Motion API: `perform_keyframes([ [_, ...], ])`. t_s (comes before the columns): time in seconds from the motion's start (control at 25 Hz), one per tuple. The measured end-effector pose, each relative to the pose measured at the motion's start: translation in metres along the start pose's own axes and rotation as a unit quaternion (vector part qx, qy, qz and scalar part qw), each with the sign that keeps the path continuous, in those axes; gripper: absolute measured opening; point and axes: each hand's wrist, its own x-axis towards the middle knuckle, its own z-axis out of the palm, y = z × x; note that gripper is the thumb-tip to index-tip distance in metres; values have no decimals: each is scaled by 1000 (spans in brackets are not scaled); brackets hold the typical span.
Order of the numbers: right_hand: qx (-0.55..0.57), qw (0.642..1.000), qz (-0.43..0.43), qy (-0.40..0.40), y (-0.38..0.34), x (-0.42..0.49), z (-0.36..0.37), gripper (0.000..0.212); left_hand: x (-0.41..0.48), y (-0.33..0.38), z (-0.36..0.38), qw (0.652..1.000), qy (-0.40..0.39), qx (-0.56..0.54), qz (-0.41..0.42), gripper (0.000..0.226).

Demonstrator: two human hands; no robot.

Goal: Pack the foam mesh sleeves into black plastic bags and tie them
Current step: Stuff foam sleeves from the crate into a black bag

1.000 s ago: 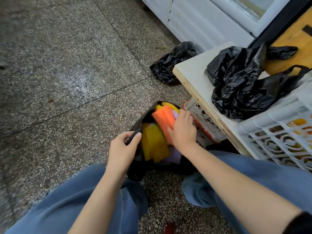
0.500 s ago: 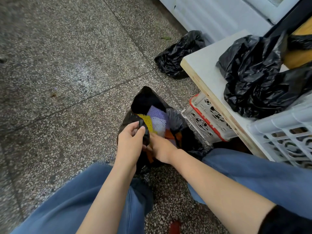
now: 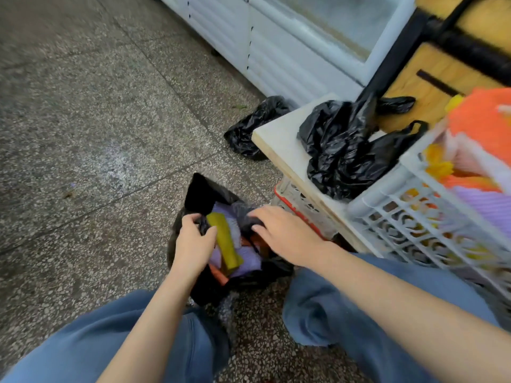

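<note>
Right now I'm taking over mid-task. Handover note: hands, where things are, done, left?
Left hand: grips the left rim of the open black plastic bag on the floor between the knees.
Right hand: fingers curled over the bag's right rim, apparently gripping it.
In the bag: a yellow-green foam mesh sleeve on top, with purple sleeves and an orange sleeve.
Done: this bag is loaded.
Left: tie it. More loose sleeves sit in the white plastic crate; the spare crumpled black bags lie on the white board.
</note>
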Motion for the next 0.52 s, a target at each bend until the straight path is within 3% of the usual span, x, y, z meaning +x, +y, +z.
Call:
perform_keyframes([
  [0.08, -17, 998, 10, 66, 10, -34, -51, 34, -17, 8, 8, 994, 0, 89, 60, 43],
  [0.16, -58, 991, 14, 122, 23, -72, -96, 31, -34, 21, 18, 968, 22, 219, 121, 44],
  [0.24, -89, 977, 23, 194, 41, -113, -132, 26, -52, 46, 31, 940, 41, 280, 188, 42],
  [0.36, -123, 955, 82, 258, 75, -167, -169, 24, -80, 103, 59, 922, -16, 191, 337, 32],
  [0.52, -171, 922, 203, 280, 130, -231, -196, 46, -125, 191, 118, 843, -102, 121, 515, 27],
])
